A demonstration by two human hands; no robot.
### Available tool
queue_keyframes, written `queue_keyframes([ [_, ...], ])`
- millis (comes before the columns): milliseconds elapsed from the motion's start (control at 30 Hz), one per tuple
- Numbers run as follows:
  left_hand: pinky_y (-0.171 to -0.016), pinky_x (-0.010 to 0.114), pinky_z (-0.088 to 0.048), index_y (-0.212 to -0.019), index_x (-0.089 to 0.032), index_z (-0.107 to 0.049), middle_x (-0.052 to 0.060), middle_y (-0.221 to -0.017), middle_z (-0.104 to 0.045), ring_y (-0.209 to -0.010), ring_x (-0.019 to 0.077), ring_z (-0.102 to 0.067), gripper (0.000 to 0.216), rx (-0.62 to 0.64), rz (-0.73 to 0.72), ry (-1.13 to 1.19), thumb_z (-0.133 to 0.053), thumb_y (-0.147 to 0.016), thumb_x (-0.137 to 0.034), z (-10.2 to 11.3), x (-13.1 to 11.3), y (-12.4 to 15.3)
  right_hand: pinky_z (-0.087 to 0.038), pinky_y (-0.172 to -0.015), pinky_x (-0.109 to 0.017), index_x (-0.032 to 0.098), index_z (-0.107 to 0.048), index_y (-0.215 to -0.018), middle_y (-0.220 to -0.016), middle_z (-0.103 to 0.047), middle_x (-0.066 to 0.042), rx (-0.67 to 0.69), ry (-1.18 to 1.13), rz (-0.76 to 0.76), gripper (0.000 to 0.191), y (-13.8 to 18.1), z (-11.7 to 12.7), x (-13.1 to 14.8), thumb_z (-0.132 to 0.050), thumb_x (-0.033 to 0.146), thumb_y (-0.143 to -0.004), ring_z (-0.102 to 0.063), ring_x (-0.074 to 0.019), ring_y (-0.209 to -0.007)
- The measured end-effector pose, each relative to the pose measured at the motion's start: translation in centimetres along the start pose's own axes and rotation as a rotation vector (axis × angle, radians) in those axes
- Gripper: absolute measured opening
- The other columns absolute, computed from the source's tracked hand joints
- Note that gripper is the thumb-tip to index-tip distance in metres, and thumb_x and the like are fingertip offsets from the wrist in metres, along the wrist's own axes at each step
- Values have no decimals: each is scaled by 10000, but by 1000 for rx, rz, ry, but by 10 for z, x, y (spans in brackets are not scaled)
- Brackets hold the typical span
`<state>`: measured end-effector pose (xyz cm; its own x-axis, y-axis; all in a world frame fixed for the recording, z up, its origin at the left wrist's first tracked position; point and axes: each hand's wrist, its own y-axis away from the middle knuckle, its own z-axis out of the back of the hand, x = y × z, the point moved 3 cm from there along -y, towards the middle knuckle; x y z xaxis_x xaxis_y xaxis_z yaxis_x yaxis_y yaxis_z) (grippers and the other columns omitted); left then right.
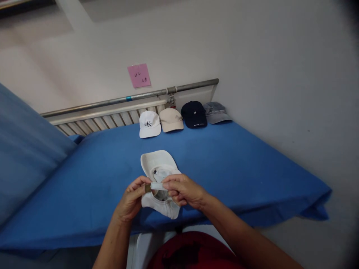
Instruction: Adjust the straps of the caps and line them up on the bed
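A white baseball cap (159,160) is held over the near part of the blue-covered table, its brim pointing away from me and its inside showing. Between my hands stretches the cap's pale back strap (157,186). My left hand (130,200) is closed, thumb and fingers pinching the strap at its brass-coloured buckle (147,188). The strap's other side is pinched by my right hand (186,190), with the remaining fingers curled under at the cap's edge. My fingers hide parts of the strap and the cap's rim.
Along the table's far side sit a white cap (150,129), a beige cap (172,121), a navy cap (194,115) and a grey-blue cap (217,113). Behind them are a radiator (112,120) and a metal pipe (112,104). A blue curtain (25,149) hangs at left over the blue cloth (224,164).
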<state>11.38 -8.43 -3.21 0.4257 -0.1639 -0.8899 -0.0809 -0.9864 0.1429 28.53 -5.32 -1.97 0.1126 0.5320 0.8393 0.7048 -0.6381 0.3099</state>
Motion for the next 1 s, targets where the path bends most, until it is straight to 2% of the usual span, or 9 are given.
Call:
queue_keyframes([
  [233, -569, 192, -447, -746, -157, -684, 21, -654, -693, -572, 114, -602, 259, -4, 30, -31, -839, -596, -301, -1, 1, 0, -134, -327, -160, 179, -534, -767, -447, -340, 122, 5, 69, -57, 124, -3, 3, -3, -613, 271, -745, -205, -18, -339],
  [667, -541, 197, -425, -729, -149, -673, 20, -612, -671, -543, 113, -570, 237, -19, 62, -139, -798, -624, -320, -6, -3, 0, -148, -320, -171, 174, -557, -703, -427, -351, 118, -88, 169, 27, 66, -2, 2, 1, -575, 209, -755, -226, -16, -318],
  [833, -532, 189, -419, -760, -158, -665, 6, -629, -661, -541, 104, -558, 221, -36, 65, -169, -783, -632, -294, -8, -4, -1, -208, -314, -181, 163, -584, -683, -459, -440, 91, -97, 279, 111, 86, -3, 1, 2, -604, 224, -741, -312, -26, -316],
  [1000, -528, 184, -416, -743, -173, -621, -24, -638, -627, -545, 93, -538, 195, -38, 24, -153, -764, -638, -255, -10, -5, 1, -204, -303, -183, 162, -566, -668, -488, -464, 84, -62, 236, 42, 101, -5, -1, -3, -604, 217, -745, -312, -25, -311],
])
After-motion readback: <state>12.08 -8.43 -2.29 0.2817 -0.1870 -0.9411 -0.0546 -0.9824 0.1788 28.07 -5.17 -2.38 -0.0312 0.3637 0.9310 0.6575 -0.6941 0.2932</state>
